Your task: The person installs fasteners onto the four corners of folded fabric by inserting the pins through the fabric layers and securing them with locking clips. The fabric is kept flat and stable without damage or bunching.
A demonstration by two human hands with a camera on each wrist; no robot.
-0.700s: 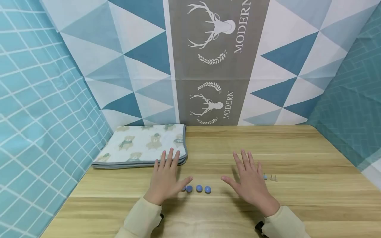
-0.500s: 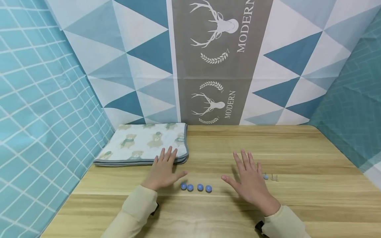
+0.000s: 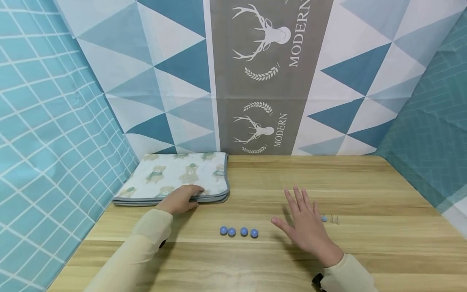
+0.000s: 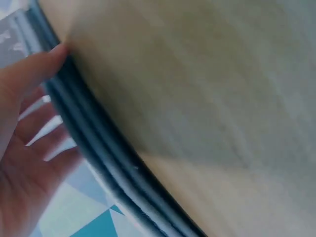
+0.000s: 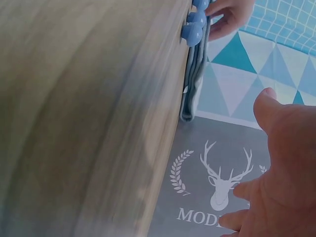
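A folded white blanket [image 3: 197, 166] with a bear print and grey edging lies at the table's back left. At its front edge is my left hand [image 3: 181, 198], fingers on the top layer and thumb against the layered edge [image 4: 106, 133]. The left wrist view shows the thumb [image 4: 37, 69] across the grey layers, the fingers behind them. My right hand [image 3: 310, 231] has its fingers spread over the table's right half, holding nothing. Between the hands several small blue round knobs [image 3: 244, 231] stand in a row.
Right of the right hand are a small blue piece [image 3: 324, 218] and little clear pieces with thin pins [image 3: 334, 219], too small to make out. The wooden table [image 3: 365, 174] meets a patterned cloth wall [image 3: 255, 89] behind and a blue checked sheet [image 3: 47, 142] at left.
My left hand has moved left from beside the blue knobs to the blanket's front edge, its fingers bending onto it. The right hand has stayed in place.
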